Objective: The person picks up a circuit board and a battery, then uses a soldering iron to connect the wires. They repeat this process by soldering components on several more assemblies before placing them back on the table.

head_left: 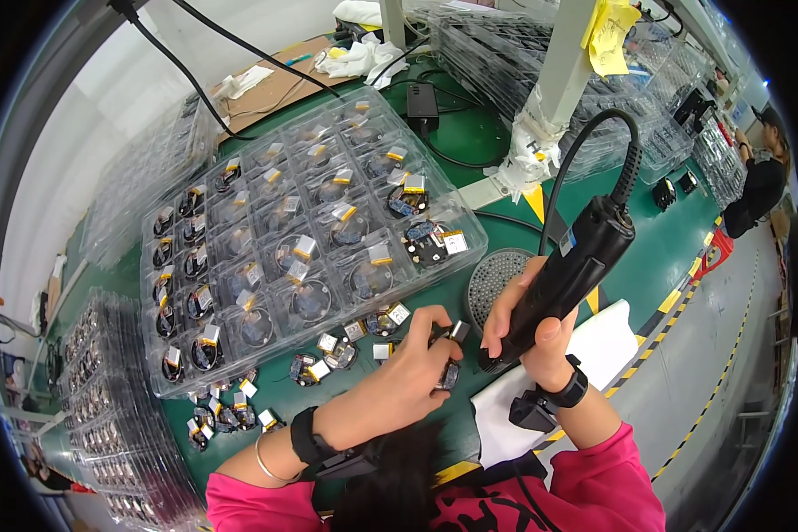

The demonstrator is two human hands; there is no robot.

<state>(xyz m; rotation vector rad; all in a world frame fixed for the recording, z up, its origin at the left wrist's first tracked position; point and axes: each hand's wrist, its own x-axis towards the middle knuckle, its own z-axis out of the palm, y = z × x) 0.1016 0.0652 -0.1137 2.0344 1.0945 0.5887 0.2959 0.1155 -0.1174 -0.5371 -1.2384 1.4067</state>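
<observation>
My left hand (pixel 408 363) is closed round a small round circuit assembly (pixel 449 376), mostly hidden by the fingers. A black corded electric screwdriver (pixel 581 262) is in my right hand (pixel 545 346), its tip slanting down toward my left hand. Between the tip and the left fingers there is a small gap. Several loose circuit assemblies (pixel 309 367) with silver-and-yellow battery cells lie on the green table left of my left hand. Just beyond my hands sits a round grey dish (pixel 490 277) with a dotted surface.
A clear compartment tray (pixel 457 258) holding several assemblies fills the table's middle left. More trays are stacked at lower left (pixel 120 426) and far right (pixel 496 53). A white post (pixel 559 80) rises behind the screwdriver. A white cloth (pixel 607 341) lies by the right edge. A person (pixel 761 173) stands farther right.
</observation>
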